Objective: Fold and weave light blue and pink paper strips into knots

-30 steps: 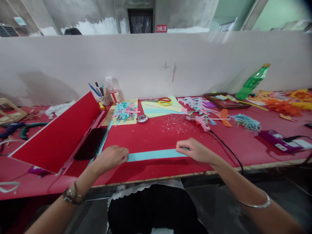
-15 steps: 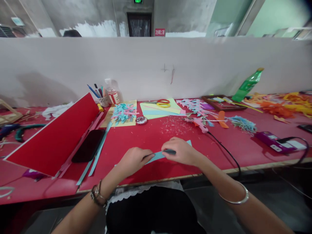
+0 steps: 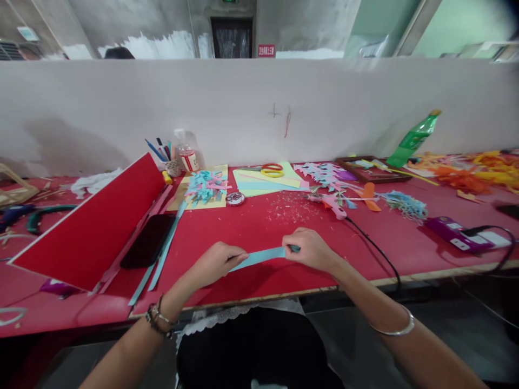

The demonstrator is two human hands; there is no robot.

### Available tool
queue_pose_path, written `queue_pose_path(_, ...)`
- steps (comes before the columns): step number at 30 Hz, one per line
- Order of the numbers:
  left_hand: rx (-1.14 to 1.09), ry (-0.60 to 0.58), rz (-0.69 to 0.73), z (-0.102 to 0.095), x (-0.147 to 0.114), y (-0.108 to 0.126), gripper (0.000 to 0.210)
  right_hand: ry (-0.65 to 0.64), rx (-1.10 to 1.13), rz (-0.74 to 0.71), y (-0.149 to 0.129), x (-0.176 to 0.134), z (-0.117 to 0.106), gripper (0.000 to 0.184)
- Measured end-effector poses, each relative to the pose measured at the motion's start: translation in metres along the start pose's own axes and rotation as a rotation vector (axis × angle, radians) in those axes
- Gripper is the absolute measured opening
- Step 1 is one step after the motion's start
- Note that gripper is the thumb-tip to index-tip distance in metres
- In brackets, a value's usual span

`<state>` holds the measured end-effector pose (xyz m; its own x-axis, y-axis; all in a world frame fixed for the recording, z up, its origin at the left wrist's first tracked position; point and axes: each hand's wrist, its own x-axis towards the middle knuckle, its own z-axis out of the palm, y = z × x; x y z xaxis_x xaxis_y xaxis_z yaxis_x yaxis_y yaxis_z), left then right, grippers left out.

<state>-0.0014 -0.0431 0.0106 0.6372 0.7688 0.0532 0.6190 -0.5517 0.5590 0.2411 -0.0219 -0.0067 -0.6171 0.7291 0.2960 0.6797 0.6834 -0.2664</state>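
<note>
A light-blue paper strip (image 3: 263,256) is stretched between my two hands, just over the red tabletop near its front edge. My left hand (image 3: 217,263) is closed, its thumb and fingers pinching the strip's left part. At the strip's right part my right hand (image 3: 308,249) is closed too. A small dark tool (image 3: 294,248) pokes out of the right fist; most of it is hidden, so its kind cannot be made out. Left of my hands, more blue paper strips (image 3: 163,258) lie beside a black phone (image 3: 148,241).
A red board (image 3: 97,221) leans at the left. Behind my hands are a round tin (image 3: 235,199), scissors (image 3: 272,172) on paper sheets, and a pink glue gun (image 3: 330,202) with its cord running right. A purple power strip (image 3: 458,236) and a green bottle (image 3: 414,141) stand further right.
My hands have moved apart, the left one leftward and the right one rightward, so a longer stretch of the blue strip shows between them. Less of the dark tool shows.
</note>
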Motion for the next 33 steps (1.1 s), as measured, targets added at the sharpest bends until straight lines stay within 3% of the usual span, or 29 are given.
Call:
queue_pose_path(7, 0.100, -0.019, -0.024, -0.002, -0.008, -0.013, 0.036, 0.116, -0.101, 0.168, 0.036, -0.025, -0.004, 0.014)
queue_pose_path(10, 0.152, -0.008, -0.057, -0.004, -0.009, -0.013, 0.036, 0.253, -0.083, 0.247, 0.027, -0.019, -0.011, 0.013)
queue_pose_path(12, 0.170, -0.012, -0.053, -0.005, -0.007, -0.010, 0.036, 0.273, -0.019, 0.172, 0.009, -0.010, -0.016, 0.013)
queue_pose_path(16, 0.221, -0.024, -0.007, -0.007, -0.003, 0.002, 0.030, -0.002, 0.057, -0.053, -0.031, 0.011, -0.013, 0.017)
queue_pose_path(19, 0.365, 0.008, 0.028, -0.004, 0.000, 0.008, 0.023, -0.146, 0.085, -0.093, -0.044, 0.019, -0.003, 0.021)
queue_pose_path(27, 0.782, 0.201, 0.189, 0.014, 0.006, 0.003, 0.017, -0.179, 0.265, 0.008, -0.049, 0.025, -0.001, 0.026)
queue_pose_path(33, 0.873, 0.232, 0.248, 0.002, -0.009, -0.021, 0.016, -0.180, 0.460, 0.018, -0.028, 0.015, -0.008, 0.025)
